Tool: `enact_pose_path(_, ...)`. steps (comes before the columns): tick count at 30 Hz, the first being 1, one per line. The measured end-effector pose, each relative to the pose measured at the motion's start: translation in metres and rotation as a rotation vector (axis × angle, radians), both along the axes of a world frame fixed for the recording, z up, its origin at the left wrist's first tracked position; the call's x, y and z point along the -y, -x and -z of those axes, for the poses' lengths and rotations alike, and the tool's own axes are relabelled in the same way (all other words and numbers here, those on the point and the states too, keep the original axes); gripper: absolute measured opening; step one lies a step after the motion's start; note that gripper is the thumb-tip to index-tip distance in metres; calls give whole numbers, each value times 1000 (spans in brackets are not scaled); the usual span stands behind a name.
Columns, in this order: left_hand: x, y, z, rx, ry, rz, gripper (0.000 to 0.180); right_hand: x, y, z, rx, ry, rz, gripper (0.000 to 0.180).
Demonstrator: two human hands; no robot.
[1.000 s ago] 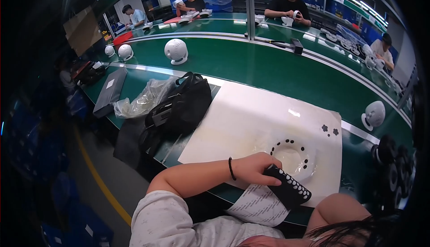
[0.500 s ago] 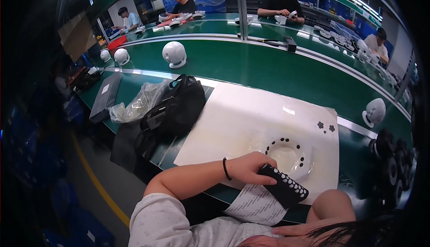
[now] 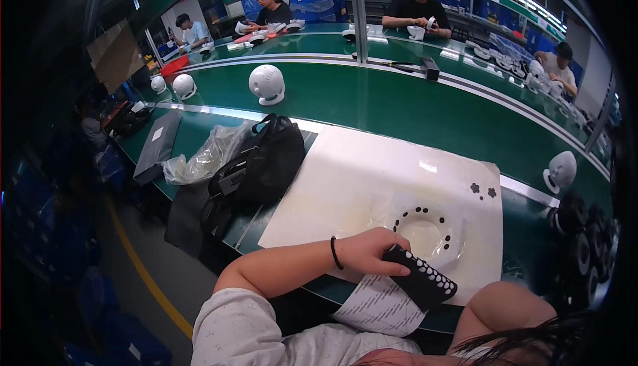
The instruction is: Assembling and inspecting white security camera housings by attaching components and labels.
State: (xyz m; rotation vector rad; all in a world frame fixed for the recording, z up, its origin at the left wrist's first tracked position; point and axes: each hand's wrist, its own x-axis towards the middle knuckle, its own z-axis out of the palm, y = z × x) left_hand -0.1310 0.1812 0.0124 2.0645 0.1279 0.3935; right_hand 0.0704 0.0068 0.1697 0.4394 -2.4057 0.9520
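My left hand (image 3: 373, 252), a dark band on its wrist, is closed on a black sheet of round stickers (image 3: 420, 279) with rows of white round spots along one edge. White printed backing paper (image 3: 382, 305) curls out below the sheet. Just beyond my fingers, a clear round plastic piece (image 3: 425, 230) lies on the white board (image 3: 345, 167), with several small black dots set around its ring. My right arm (image 3: 508, 306) is bent at the lower right; its hand is out of the picture.
A black bag (image 3: 266, 157) and a clear plastic bag (image 3: 216, 150) lie left of the board. Dark round parts (image 3: 585, 246) are piled at right. White ball-shaped devices (image 3: 267, 84) stand on the green belt (image 3: 332, 87). Several people work across it.
My right hand has dropped out of the picture at the lower edge, and its arm has shifted right. White ball-shaped devices have moved slightly rightward. My left hand still holds the sticker sheet.
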Motion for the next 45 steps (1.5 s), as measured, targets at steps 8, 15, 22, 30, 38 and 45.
enact_pose_path(8,1,1,0,-10,-1,-3,22,6,-9,2,-190,-405,82,21)
enact_pose_path(15,0,-2,1,2,-30,3,22,-16,59,-47,830,-687,-983,18)
enact_pose_path(22,-1,0,2,10,-21,-3,22,-9,71,-30,1200,-612,-924,16)
enact_pose_path(30,1,-2,-1,-18,-41,9,23,17,-11,0,60,-183,224,18)
enact_pose_path(38,0,-3,1,-38,-45,12,23,34,-14,15,125,-286,344,16)
enact_pose_path(45,1,-3,0,-28,-42,7,24,32,-11,8,101,-283,424,20)
